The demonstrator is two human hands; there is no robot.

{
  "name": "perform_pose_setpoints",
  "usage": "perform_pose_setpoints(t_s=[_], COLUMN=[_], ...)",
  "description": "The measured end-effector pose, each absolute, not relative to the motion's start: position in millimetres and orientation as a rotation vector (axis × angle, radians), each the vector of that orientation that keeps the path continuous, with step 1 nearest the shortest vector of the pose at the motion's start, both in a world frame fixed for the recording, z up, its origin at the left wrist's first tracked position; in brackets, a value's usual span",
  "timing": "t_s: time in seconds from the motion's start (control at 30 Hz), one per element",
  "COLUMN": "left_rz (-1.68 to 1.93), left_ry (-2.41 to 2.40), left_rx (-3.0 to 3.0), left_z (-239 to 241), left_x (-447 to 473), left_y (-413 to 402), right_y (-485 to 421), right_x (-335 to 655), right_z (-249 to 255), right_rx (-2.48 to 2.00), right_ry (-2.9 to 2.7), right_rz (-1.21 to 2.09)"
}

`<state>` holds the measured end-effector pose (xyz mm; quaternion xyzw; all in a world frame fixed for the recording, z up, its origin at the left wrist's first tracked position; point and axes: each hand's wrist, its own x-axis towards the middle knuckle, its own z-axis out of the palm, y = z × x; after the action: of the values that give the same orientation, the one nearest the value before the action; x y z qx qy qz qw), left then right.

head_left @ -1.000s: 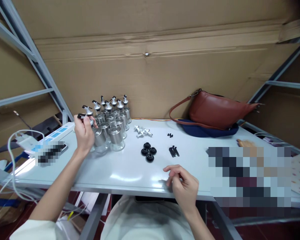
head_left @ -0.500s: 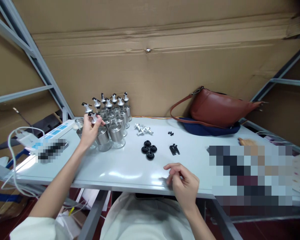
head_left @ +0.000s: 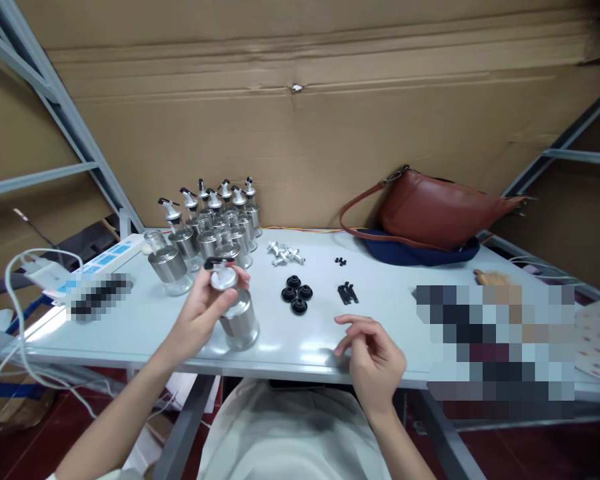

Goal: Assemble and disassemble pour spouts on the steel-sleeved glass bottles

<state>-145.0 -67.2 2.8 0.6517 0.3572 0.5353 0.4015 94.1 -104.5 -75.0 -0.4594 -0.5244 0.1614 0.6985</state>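
My left hand [head_left: 196, 319] is closed around the neck of a glass oil bottle [head_left: 240, 325] with a steel sleeve, a silver pourer and a black flip lid. The bottle stands near upright by the table's front edge; whether its base touches the table I cannot tell. My right hand [head_left: 377, 363] hovers by the front edge, fingers loosely bent and apart, holding nothing visible. Ahead of it lie several black strips [head_left: 348, 293], tiny black pieces [head_left: 341, 261], black ribbed stoppers [head_left: 298, 293] and silver spout pieces [head_left: 285, 254].
Several similar bottles [head_left: 183, 241] stand at the back left, some with pourers; an uncapped bottle [head_left: 169, 265] is beside them. A white power strip [head_left: 113, 261] lies left. A brown bag [head_left: 425, 213] rests on dark blue cloth [head_left: 415, 255] at right. Cardboard [head_left: 300, 147] forms the back.
My left hand has brought the bottle from the group at left toward me and to the right, near the front edge. My right hand has stayed nearly still.
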Motion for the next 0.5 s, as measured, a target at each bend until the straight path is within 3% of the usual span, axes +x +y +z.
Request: perform_pose_setpoints(t_s=[0.27, 0.5], left_rz=[1.057, 1.029], left_ry=[0.575, 0.528], left_rx=[1.682, 1.566], left_z=[3, 2], left_x=[-70, -41], left_y=[-82, -84], right_y=[-103, -107], right_x=[93, 99], right_z=[-72, -41], right_rx=[-0.878, -0.839], right_ry=[-1.069, -1.423], right_rz=[0.385, 0.343])
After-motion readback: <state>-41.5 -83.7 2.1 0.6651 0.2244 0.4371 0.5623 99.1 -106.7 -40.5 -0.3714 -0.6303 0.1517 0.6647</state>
